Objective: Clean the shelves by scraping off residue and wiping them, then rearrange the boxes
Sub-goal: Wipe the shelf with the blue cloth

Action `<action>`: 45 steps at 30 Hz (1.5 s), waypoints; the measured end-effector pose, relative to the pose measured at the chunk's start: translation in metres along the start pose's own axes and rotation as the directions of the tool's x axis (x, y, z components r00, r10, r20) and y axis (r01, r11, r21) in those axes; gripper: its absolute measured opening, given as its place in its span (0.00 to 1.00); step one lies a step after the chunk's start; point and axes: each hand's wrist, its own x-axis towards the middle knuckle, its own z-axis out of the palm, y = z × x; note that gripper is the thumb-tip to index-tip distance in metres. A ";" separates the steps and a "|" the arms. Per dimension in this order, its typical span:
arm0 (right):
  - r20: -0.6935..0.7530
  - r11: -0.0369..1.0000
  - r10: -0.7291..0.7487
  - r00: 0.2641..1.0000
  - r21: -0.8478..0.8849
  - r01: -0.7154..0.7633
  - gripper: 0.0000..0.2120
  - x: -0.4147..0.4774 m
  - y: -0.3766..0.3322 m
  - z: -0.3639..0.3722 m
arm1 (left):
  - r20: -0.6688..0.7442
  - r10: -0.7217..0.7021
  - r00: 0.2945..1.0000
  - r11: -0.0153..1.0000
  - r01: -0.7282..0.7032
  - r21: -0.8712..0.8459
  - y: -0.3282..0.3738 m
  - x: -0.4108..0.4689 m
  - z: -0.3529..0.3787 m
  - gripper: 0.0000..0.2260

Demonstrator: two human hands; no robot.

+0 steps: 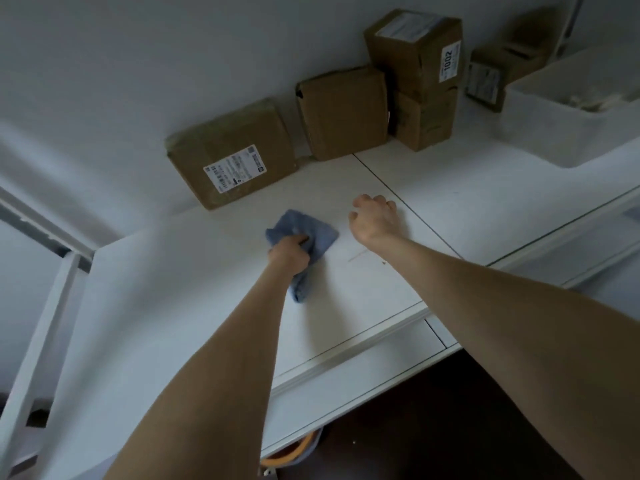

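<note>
Blue cloth (323, 233) lies bunched on the white shelf (381, 289), gripped by the left hand (290, 252), while the right hand (374, 216) rests just beside it, fingers curled under, anything held hidden, with cardboard boxes (235, 157) behind both hands

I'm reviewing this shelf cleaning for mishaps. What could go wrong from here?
1. The left hand grips the blue cloth close to the flat labelled box; a longer stroke could shove it askew.
2. The two stacked boxes behind stand tall and narrow; a bump may topple the upper one.
3. A thin streak on the shelf beside the cloth could be missed.
</note>
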 end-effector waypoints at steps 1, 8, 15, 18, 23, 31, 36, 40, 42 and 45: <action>-0.003 1.000 0.000 1.000 -0.005 0.000 0.17 0.000 -0.001 -0.002 | -0.014 0.015 1.000 1.000 -0.016 -0.016 0.009 -0.004 0.001 0.19; -0.002 1.000 -0.029 1.000 0.003 0.029 0.18 -0.004 -0.011 -0.016 | -0.257 -0.037 0.966 0.662 -0.169 -0.730 0.015 -0.047 -0.006 0.17; 0.013 0.998 -0.055 0.998 0.017 0.054 0.18 -0.016 -0.018 -0.009 | -0.219 -0.451 0.865 0.793 0.276 -0.544 -0.103 -0.028 -0.026 0.18; 0.015 0.999 -0.041 0.999 0.011 0.041 0.18 -0.019 -0.013 -0.007 | -0.191 -0.406 0.894 0.914 0.393 -0.102 -0.112 -0.020 -0.007 0.20; -0.002 1.000 -0.014 1.000 0.004 0.014 0.18 -0.018 0.007 -0.013 | -0.104 -0.365 0.925 0.924 0.346 -0.165 -0.101 -0.009 -0.008 0.20; 0.004 0.999 0.045 0.999 0.009 -0.045 0.18 -0.017 0.030 -0.025 | -0.150 0.001 0.989 1.000 0.003 0.027 0.006 -0.027 0.006 0.15; -0.001 0.999 0.031 1.000 0.022 -0.031 0.18 -0.018 0.027 -0.037 | -0.251 0.074 0.965 0.906 -0.170 -0.388 0.038 -0.044 0.012 0.17; -0.029 0.999 0.028 0.999 0.033 -0.027 0.18 -0.016 0.022 -0.043 | -0.352 -0.042 0.935 0.452 -0.297 -0.841 0.030 -0.056 -0.011 0.17; -0.022 0.999 0.020 1.000 0.037 -0.019 0.18 -0.017 0.020 -0.041 | -0.403 -0.112 0.908 0.561 -0.277 -0.780 0.011 -0.054 -0.017 0.15; -0.009 0.999 0.019 1.000 0.043 -0.019 0.18 -0.021 0.018 -0.033 | -0.330 -0.207 0.921 0.962 0.130 -0.240 -0.025 -0.044 -0.006 0.20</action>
